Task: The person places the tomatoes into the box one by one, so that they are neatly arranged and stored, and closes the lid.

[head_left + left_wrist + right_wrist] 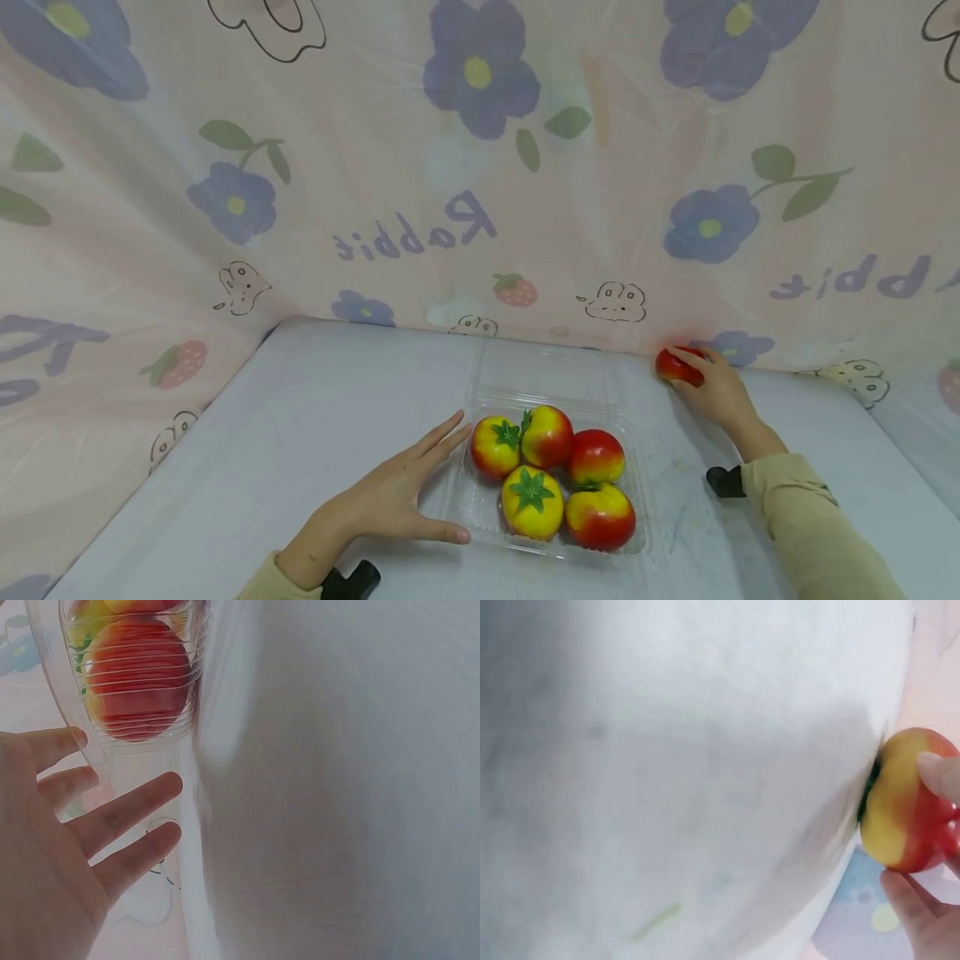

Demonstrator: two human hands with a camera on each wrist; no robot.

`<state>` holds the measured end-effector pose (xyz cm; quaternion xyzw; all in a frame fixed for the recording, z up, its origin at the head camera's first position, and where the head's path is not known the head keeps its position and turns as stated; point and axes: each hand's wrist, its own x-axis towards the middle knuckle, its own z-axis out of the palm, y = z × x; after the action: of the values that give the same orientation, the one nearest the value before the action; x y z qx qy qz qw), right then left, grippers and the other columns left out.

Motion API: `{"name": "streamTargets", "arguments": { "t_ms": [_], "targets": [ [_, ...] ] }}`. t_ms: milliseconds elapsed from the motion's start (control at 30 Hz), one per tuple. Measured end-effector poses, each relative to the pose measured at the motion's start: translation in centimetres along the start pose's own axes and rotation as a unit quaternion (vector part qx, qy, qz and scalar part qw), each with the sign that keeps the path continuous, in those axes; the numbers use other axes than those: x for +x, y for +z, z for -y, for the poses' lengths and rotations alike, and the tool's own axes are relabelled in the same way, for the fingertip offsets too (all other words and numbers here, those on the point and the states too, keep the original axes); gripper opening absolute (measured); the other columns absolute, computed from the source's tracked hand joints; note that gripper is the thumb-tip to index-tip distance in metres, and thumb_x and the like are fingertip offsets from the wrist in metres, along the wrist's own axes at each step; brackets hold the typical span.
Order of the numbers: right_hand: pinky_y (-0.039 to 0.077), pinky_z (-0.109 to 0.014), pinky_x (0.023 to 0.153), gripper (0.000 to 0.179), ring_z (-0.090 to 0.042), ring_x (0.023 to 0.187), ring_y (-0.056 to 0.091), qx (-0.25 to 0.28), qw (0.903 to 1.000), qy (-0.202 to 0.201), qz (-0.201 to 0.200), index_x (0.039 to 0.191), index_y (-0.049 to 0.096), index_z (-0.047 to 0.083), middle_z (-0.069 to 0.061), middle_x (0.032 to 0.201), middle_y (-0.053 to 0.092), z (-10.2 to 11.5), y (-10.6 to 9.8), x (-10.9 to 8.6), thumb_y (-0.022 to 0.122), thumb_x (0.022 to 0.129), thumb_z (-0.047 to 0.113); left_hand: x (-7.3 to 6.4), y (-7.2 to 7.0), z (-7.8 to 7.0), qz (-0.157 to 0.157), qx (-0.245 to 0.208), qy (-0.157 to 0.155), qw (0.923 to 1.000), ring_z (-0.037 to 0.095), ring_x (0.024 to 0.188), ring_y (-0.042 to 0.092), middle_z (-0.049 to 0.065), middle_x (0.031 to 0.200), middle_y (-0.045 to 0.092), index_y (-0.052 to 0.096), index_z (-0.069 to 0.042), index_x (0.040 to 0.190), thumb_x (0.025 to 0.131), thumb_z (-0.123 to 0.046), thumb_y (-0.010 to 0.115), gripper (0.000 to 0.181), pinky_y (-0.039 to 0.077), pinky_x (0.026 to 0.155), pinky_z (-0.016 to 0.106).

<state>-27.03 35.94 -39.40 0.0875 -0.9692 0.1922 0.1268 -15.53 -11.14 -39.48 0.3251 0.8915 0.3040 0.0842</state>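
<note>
A clear plastic clamshell box (637,533) stands with its lid laid back toward the wall. Several red-and-yellow tomatoes (532,502), some showing green leafy tops, sit inside it. My left hand (397,492) is beside the box's left side, thumb and fingers spread, holding nothing. In the left wrist view, its fingertips are close to the ribbed wall of the box; whether they touch it I cannot tell. Far to the right, near the back wall, my right hand (720,396) grips another tomato (904,799) between thumb and fingers, its green top turned toward the table.
The white table (360,383) meets a printed cloth wall (405,167) with flowers and rabbits at the back. More of this cloth rises on the left. Black wrist straps (726,482) show beside the sleeves. The raised lid (543,375) lies behind the box.
</note>
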Motion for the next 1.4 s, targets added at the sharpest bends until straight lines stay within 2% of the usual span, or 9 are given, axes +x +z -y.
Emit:
{"name": "streamTargets", "arguments": {
  "t_ms": [200, 433, 633, 1000, 1233, 1400],
  "targets": [
    [0.037, -0.072, 0.091, 0.054, -0.058, 0.113, 0.042, 0.002, 0.9999, -0.008, 0.011, 0.135, 0.052, 0.003, -0.038, 0.133, 0.039, 0.2, -0.2, -0.3, 0.07, 0.085, 0.012, -0.1, 0.0, 0.1, -0.007, 0.002, 0.003, 1.0, 0.032, 0.144, 0.026, -0.007, 0.163, 0.002, 0.015, -0.028, 0.155, 0.07, -0.067, 0.072, 0.109, 0.038, 0.103, 0.061],
    [0.037, -0.07, 0.093, 0.054, -0.056, 0.118, 0.039, 0.015, 0.9998, -0.01, 0.009, 0.135, 0.051, 0.002, -0.037, 0.136, 0.037, 2.4, -1.0, -1.3, 0.07, 0.085, 0.011, -0.1, 0.0, 0.2, -0.008, 0.003, -0.002, 1.0, 0.031, 0.143, 0.028, -0.007, 0.163, 0.003, 0.015, -0.029, 0.155, 0.07, -0.067, 0.072, 0.109, 0.038, 0.103, 0.061],
    [0.041, -0.069, 0.09, 0.053, -0.055, 0.116, 0.041, 0.028, 0.9994, -0.018, -0.004, 0.136, 0.052, 0.004, -0.035, 0.137, 0.038, 3.5, -1.6, -1.9, 0.07, 0.086, 0.011, 0.0, 0.0, 0.1, -0.009, 0.002, 0.001, 1.0, 0.03, 0.144, 0.026, -0.007, 0.163, 0.003, 0.016, -0.028, 0.155, 0.07, -0.067, 0.072, 0.109, 0.038, 0.103, 0.06],
    [0.052, -0.06, 0.08, 0.051, -0.049, 0.106, 0.051, 0.033, 0.9956, -0.074, -0.047, 0.132, 0.056, 0.007, -0.032, 0.131, 0.045, 5.1, -2.4, -3.1, 0.073, 0.084, 0.012, 0.1, 0.1, 0.1, -0.006, 0.006, 0.001, 1.0, 0.03, 0.144, 0.028, -0.005, 0.163, 0.004, 0.016, -0.027, 0.155, 0.07, -0.067, 0.071, 0.109, 0.038, 0.103, 0.06],
    [0.052, -0.06, 0.081, 0.051, -0.048, 0.107, 0.051, 0.045, 0.996, -0.065, -0.04, 0.134, 0.055, 0.008, -0.03, 0.133, 0.045, 6.4, -3.0, -3.7, 0.072, 0.086, 0.014, 0.1, 0.1, -0.1, -0.006, 0.006, 0.001, 1.0, 0.03, 0.144, 0.028, -0.005, 0.163, 0.005, 0.017, -0.026, 0.155, 0.07, -0.068, 0.071, 0.109, 0.039, 0.103, 0.06],
    [0.053, -0.059, 0.08, 0.051, -0.046, 0.106, 0.052, 0.052, 0.9949, -0.073, -0.046, 0.132, 0.056, 0.007, -0.028, 0.132, 0.046, 7.4, -3.3, -4.1, 0.073, 0.084, 0.013, 0.0, 0.1, -0.1, -0.003, 0.004, -0.003, 1.0, 0.03, 0.144, 0.027, -0.005, 0.163, 0.004, 0.017, -0.026, 0.155, 0.07, -0.068, 0.071, 0.109, 0.038, 0.104, 0.06]
  ]
}}
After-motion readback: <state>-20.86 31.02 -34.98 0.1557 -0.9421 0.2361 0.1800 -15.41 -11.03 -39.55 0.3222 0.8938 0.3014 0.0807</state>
